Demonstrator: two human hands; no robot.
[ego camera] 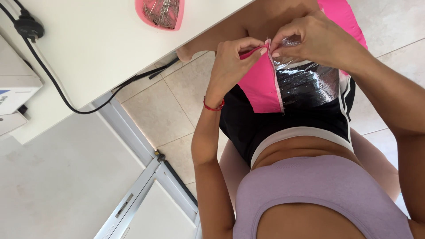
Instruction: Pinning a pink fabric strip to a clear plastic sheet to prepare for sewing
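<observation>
I have both hands raised over my lap, working one piece between them: a bright pink fabric piece (261,84) joined along one edge to a sheet of clear, shiny plastic film (305,82). The seam where pink meets clear is the thing that matters here. It runs as a long, nearly straight line from the fingertips back toward my body, and its far end sits right in the gap between the two hands.

My left hand (232,62) is closed in a pinch on the top corner of the pink side, thumb and forefinger pressed on the folded edge. My right hand (310,37) is closed too, pinching the upper edge of the clear film just on the other side of the seam. The two sets of fingertips nearly touch, so neither hand is meaningfully nearer; each has its own side of the join.

The pink part is matte and opaque, a wedge that hangs below the left hand and narrows down to the lap. The film is crinkled and throws bright glints over the dark shorts beneath it. More pink shows beyond the right hand.

Well off beyond the left hand, on the white desk (97,40), sits a pink dish of pins (160,13), and a black cable (48,75) trails off the desk edge.
</observation>
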